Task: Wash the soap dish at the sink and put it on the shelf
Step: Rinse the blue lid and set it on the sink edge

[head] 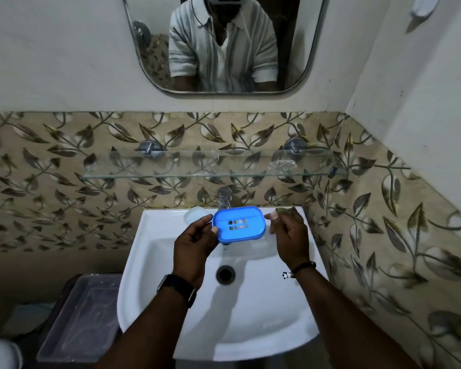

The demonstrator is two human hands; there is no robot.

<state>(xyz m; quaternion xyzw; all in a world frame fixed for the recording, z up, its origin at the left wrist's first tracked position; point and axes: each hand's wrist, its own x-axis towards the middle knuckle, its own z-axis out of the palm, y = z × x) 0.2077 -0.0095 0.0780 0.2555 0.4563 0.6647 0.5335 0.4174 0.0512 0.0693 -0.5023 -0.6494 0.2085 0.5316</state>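
Note:
A blue soap dish point(238, 225) with small drain holes is held over the white sink point(264, 310), just below the chrome tap point(225, 196). My left hand point(194, 245) grips the dish's left end, thumb on top. My right hand point(288, 235) is beside the dish's right end, fingers relaxed, not clearly touching it. A glass shelf point(186, 169) runs along the tiled wall above the tap. No water is visibly running.
A pale bar of soap point(196, 214) lies on the sink's back left rim. A clear soap holder point(282, 165) sits on the shelf's right part. A clear plastic lidded box point(83, 315) stands left of the sink. A mirror point(224, 43) hangs above.

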